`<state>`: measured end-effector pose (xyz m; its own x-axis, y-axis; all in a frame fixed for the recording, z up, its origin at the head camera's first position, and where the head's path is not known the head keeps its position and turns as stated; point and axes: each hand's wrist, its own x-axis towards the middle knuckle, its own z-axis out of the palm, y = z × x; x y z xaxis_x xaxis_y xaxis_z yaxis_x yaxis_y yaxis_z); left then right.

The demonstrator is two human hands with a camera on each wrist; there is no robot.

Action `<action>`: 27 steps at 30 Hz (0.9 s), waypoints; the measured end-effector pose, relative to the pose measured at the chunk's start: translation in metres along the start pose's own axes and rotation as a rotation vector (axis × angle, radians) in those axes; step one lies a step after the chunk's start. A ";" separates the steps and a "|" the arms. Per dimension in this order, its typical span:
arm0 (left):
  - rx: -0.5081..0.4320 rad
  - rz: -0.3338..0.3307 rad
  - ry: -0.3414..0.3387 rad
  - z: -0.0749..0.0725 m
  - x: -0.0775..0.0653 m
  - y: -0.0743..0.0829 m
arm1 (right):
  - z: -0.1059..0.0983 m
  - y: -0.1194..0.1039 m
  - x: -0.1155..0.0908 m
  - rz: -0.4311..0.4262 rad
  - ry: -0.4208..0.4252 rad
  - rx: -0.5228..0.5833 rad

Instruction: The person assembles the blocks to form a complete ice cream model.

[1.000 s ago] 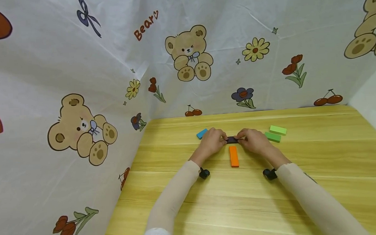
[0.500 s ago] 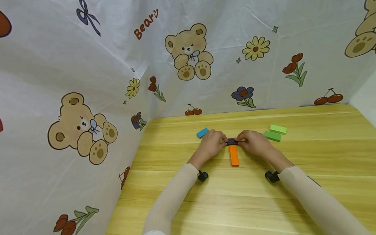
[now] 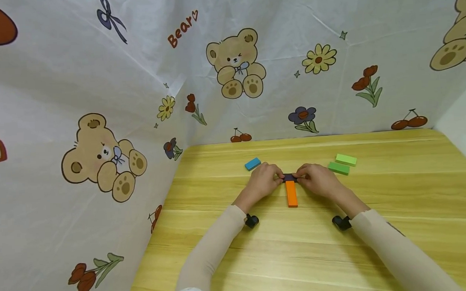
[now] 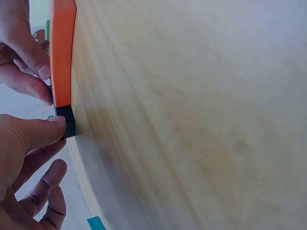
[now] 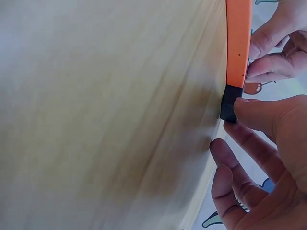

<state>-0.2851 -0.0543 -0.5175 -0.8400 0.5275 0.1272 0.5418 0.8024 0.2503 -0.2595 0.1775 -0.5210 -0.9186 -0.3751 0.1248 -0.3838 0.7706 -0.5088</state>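
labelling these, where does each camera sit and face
Head: on the head, facing forward and down at the table; left hand, right hand, sleeves show.
Left wrist: on that wrist, facing the dark block; both hands show.
Right wrist: on that wrist, facing the dark block; both hands show.
Wrist views share the orange block.

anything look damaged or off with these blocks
Nothing looks spilled or broken. One small oddity: the orange block shows two tiny dark specks in the right wrist view; I can't tell whether they're dirt or damage.
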 end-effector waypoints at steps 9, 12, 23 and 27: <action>-0.005 0.010 0.002 0.000 -0.006 0.004 | -0.003 -0.006 -0.007 0.004 -0.002 0.003; 0.016 0.020 -0.006 0.000 -0.008 0.006 | -0.004 -0.007 -0.008 0.004 -0.007 0.005; 0.132 0.055 -0.049 -0.004 -0.028 0.022 | -0.003 -0.005 -0.009 -0.003 -0.006 0.001; 0.130 0.071 -0.092 -0.005 -0.034 0.030 | -0.003 -0.004 -0.009 -0.011 0.001 -0.004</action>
<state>-0.2408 -0.0496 -0.5092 -0.7965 0.6025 0.0502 0.6038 0.7885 0.1172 -0.2498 0.1791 -0.5173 -0.9144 -0.3828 0.1317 -0.3943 0.7683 -0.5042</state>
